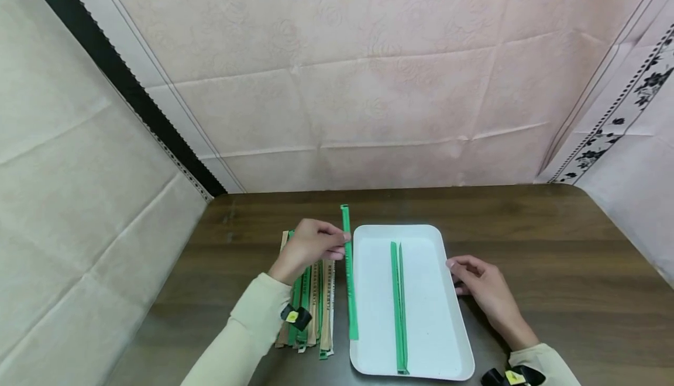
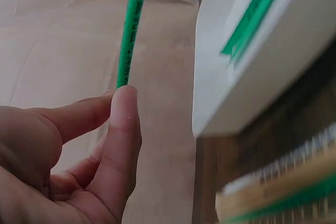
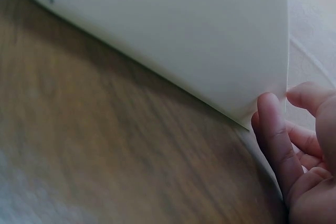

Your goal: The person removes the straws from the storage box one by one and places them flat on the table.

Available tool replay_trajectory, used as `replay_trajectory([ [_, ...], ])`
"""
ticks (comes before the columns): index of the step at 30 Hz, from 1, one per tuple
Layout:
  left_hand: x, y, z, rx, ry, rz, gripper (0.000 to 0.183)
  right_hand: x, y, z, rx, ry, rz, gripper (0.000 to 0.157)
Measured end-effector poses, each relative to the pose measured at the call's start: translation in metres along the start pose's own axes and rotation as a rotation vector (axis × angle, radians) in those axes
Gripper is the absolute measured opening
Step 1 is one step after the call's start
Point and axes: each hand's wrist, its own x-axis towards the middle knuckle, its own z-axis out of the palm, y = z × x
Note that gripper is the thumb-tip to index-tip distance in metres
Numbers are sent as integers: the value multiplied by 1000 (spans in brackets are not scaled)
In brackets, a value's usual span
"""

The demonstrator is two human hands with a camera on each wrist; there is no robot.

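My left hand (image 1: 312, 247) pinches a long, thin green packet (image 1: 349, 292) between thumb and fingertips. This packet stands along the left rim of a white tray (image 1: 429, 304), and dark print runs down it in the left wrist view. Two more green strips (image 1: 398, 310) lie lengthwise inside the tray. On the right side, my right hand (image 1: 484, 286) grips the tray's rim, with one fingertip against the outer wall (image 3: 210, 51) in the right wrist view. Under my left wrist is a pile of green and tan packets (image 1: 327, 310), partly hidden by the hand and sleeve.
The brown wooden table (image 1: 553, 245) reaches back to a pale patterned cloth (image 1: 368, 111). Similar cloth hangs at the left (image 1: 79, 199) and right sides. The pile lies close to the tray's left edge.
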Motion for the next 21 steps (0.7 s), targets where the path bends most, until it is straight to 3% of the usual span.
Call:
replay_trajectory([
  [5,-4,-12,-24,44,68,-4,20,1,0,0,-6,3,18,47],
  [9,-5,-22,-34,176,149,-34,19,0,0,-1,-15,-1,25,47],
  [14,-1,-32,-38,329,205,-77,12,0,0,-1,-22,0,34,46],
  [21,2,-40,-33,445,245,-59,9,1,-2,0,-18,-2,36,47],
])
